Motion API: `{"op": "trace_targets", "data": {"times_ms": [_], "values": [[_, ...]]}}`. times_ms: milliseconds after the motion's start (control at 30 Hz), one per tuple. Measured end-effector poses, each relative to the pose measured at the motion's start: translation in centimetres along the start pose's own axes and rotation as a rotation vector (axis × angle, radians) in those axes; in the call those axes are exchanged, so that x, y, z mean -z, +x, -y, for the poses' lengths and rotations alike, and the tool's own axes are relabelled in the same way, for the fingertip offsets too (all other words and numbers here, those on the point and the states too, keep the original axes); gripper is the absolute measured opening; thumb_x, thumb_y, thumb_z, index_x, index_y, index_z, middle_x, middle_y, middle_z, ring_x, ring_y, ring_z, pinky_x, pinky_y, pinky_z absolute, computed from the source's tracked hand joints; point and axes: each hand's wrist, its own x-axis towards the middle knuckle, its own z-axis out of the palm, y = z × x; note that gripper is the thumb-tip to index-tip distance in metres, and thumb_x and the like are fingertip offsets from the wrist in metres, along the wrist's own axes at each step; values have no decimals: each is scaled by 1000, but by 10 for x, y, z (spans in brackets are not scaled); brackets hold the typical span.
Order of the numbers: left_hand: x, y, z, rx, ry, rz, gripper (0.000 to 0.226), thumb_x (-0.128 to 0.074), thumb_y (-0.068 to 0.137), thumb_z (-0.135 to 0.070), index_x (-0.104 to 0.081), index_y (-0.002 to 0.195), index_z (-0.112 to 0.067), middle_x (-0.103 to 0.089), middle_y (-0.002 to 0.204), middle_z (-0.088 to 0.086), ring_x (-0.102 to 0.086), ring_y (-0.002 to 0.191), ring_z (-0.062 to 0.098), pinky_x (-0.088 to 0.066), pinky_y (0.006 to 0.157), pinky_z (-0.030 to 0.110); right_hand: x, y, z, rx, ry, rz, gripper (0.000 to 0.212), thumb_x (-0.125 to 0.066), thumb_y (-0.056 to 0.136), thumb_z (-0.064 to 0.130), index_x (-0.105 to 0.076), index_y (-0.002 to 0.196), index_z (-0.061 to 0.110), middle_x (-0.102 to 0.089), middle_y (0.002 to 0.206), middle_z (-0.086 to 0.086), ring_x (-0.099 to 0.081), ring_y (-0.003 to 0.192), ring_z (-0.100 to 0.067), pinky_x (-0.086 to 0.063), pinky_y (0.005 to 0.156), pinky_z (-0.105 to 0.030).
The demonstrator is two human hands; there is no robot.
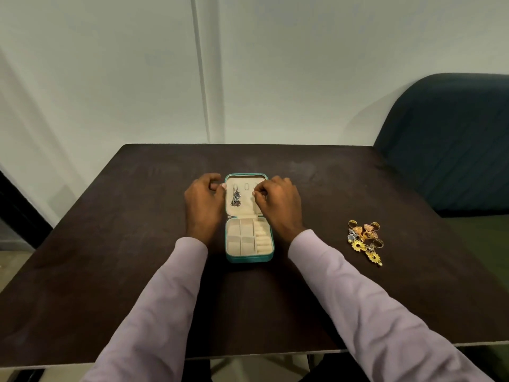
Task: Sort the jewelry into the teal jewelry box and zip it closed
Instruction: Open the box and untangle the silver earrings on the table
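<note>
I have the teal jewelry box lying open near the middle of the worktop, its lid flat toward the far edge and its cream tray of compartments toward me. One dark silver earring already hangs at the left of the lid panel, and the loose jewelry pile sits well apart toward the right edge, untouched for now. My judgement is that I am fixing a second piece into the right side of the lid panel, so the care here is in small finger work: keep the lid pressed flat so it does not rock, feed the hook through slowly, and avoid brushing the earring already hung. My right hand is over the right part of the lid with its fingers curled in and the fingertips drawn together at the panel, as if pinching something small; the piece itself is too small or hidden for me to say what it is. My left hand rests at the lid's left rim, fingers curled, thumb and forefinger close together touching the edge, seemingly steadying it. Both forearms in pale sleeves come in from the near edge, flanking the tray, wrists low to the worktop.
</note>
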Motion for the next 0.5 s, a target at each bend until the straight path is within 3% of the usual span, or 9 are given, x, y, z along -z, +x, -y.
{"op": "trace_targets", "data": {"times_ms": [133,267,500], "values": [[-4,11,12,47,72,64,34,-55,91,-18,-56,125,-10,-63,118,9,-59,104,19,-42,85,24,-13,7,10,45,-30,7,21,-57,89,31,-70,94,15,-66,99,-5,-53,94,-24,-37,77,-32],[-12,16,21,72,102,158,38,-56,90,-22,-55,127,-10,-63,121,9,-60,109,23,-44,94,31,-24,11,14,81,-87,32,22,-56,88,31,-70,94,16,-66,99,-5,-54,95,-25,-37,79,-34],[-16,12,23,-4,53,215,32,-55,88,-12,-63,118,-19,-70,109,1,-63,97,10,-41,80,14,-36,9,15,97,-129,-12,14,-62,81,26,-70,82,15,-66,84,-5,-57,85,-28,-41,71,-37]]}}
